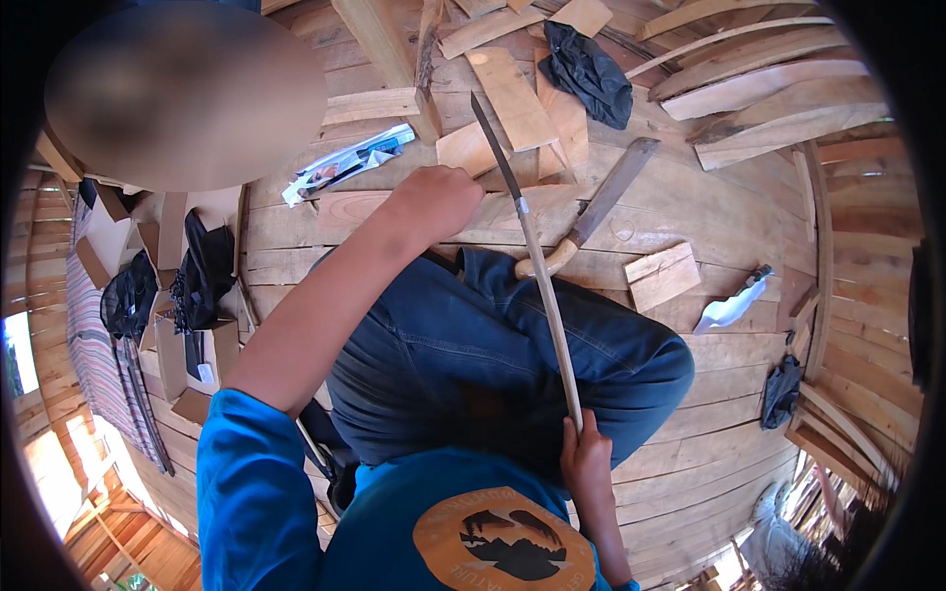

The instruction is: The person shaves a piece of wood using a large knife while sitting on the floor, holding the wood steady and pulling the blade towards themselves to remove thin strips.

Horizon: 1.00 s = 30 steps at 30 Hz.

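Observation:
My right hand is closed around the lower end of a long-handled knife. Its thin wooden handle slants up across my lap to a narrow dark blade pointing away from me. My left hand is a closed fist over the floor in front of my knees, left of the blade; what it grips, if anything, is hidden. A small wood block lies just beyond that fist, and a long board runs beneath it. A machete with a curved wooden handle rests near my right knee, passing behind the knife's handle.
Cut boards and a black plastic bag lie ahead. Curved planks are stacked far right. Nearer are a loose wood piece and a white wrapper. An opened cardboard box stands left. Another person appears lower right.

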Available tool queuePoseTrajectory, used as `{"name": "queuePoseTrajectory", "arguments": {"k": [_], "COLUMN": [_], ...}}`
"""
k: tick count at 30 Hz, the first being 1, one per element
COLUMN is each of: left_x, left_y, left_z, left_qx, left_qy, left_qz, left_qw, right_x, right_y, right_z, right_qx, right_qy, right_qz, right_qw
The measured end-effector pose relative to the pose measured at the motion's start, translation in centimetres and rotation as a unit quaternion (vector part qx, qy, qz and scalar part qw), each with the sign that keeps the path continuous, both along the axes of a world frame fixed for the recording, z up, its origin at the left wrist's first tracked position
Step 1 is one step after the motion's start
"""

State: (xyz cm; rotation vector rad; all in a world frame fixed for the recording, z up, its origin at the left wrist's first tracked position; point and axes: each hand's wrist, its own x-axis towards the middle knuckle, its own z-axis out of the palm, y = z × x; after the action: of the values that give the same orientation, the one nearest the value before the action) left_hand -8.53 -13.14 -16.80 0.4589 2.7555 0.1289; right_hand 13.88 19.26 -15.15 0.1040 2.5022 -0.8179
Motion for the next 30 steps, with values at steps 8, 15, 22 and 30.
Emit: {"name": "queuePoseTrajectory", "arguments": {"k": [8,15,22,30], "left_x": [0.4,0.3,-0.1,0.4], "left_y": [-0.2,-0.6,-0.5,0.0], "left_z": [-0.3,-0.1,-0.1,-0.5], "left_qx": [0.028,0.025,0.012,0.000], "left_qy": [0.008,-0.005,-0.004,-0.005], "left_qz": [0.012,0.010,0.009,0.019], "left_qw": [1.000,1.000,1.000,1.000], "right_x": [1.4,0.1,2.6,1.2], "right_y": [0.9,0.0,1.8,0.8], "right_z": [0.6,0.4,0.8,1.2], "right_qx": [-0.015,-0.024,-0.032,-0.027], "right_qy": [0.004,-0.006,-0.022,-0.012], "right_qz": [-0.006,-0.006,-0.020,0.004], "right_qw": [1.000,1.000,0.999,1.000]}}
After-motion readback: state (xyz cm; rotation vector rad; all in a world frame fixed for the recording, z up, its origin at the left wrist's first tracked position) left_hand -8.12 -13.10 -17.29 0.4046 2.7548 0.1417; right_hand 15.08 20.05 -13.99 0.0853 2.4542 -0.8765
